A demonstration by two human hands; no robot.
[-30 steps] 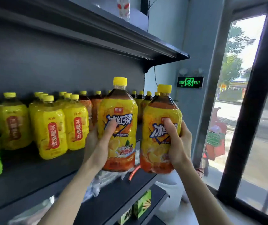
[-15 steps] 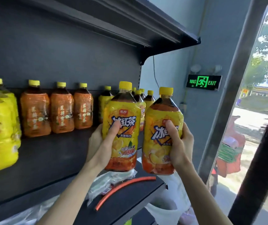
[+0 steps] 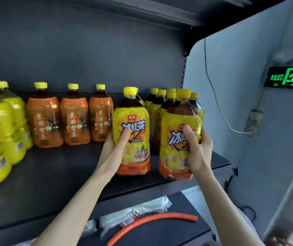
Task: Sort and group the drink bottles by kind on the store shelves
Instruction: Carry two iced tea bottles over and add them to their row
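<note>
I hold two iced tea bottles with yellow caps and yellow-orange labels. My left hand (image 3: 114,148) grips the left iced tea bottle (image 3: 133,121), whose base is at the dark shelf (image 3: 62,174). My right hand (image 3: 198,150) grips the right iced tea bottle (image 3: 176,144), held slightly above the shelf's front edge. Right behind them stands a cluster of the same iced tea bottles (image 3: 157,107) at the shelf's right end. Three orange-labelled bottles (image 3: 74,118) stand in a row at the back, and yellow-labelled bottles (image 3: 1,132) fill the left.
An upper shelf (image 3: 142,11) overhangs close above. On the lower shelf (image 3: 160,233) lie an orange hose (image 3: 151,221) and plastic bags (image 3: 135,213). A grey wall with a green exit sign (image 3: 291,77) and a hanging cable (image 3: 215,103) lies to the right.
Both hands have carried the two iced tea bottles to the right and inward over the shelf, up to the iced tea cluster. The view has shifted right along the shelf.
</note>
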